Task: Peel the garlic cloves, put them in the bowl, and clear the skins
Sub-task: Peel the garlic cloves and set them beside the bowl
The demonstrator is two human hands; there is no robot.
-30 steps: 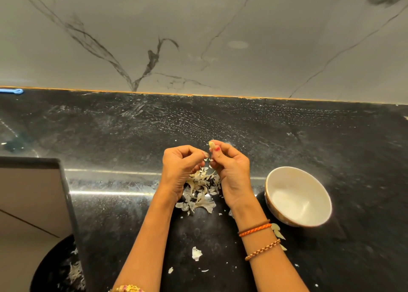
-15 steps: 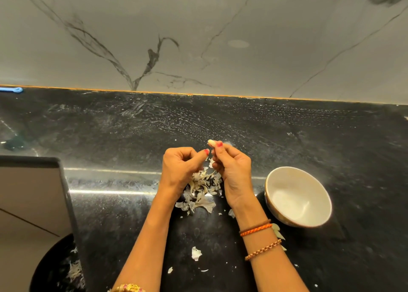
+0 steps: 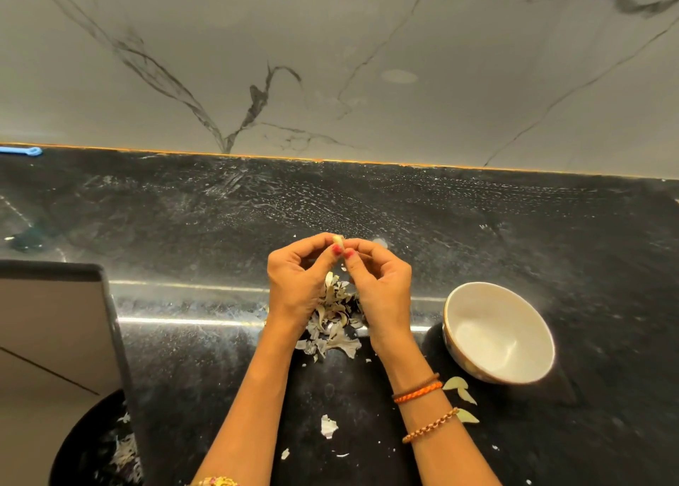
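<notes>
Garlic clove (image 3: 338,240): held at centre frame, above the counter, pinched between the fingertips of both hands; only its pale tip shows.
Left hand (image 3: 299,283): fingers curled, thumb and forefinger pinching the clove from the left.
Right hand (image 3: 382,283): fingers curled, thumb and forefinger pinching the clove from the right, touching the left hand's fingertips.
Skins (image 3: 332,320): a loose heap on the counter (image 3: 514,228) just below the hands, with stray scraps lower down towards bottom centre and a few pale pieces beside the right wrist.
Bowl (image 3: 498,333): white, right of centre, near the right hand; no cloves visible in it, though part of the inside is hard to read.
Bin (image 3: 95,445): dark round shape at lower left, with some skins in it.
Done: judging by the heap, a good deal of peeling; a few skins seemingly binned.
In hand: peeling this clove.
Left: dropping cloves into the bowl, then clearing the heap and scraps off the counter.
</notes>
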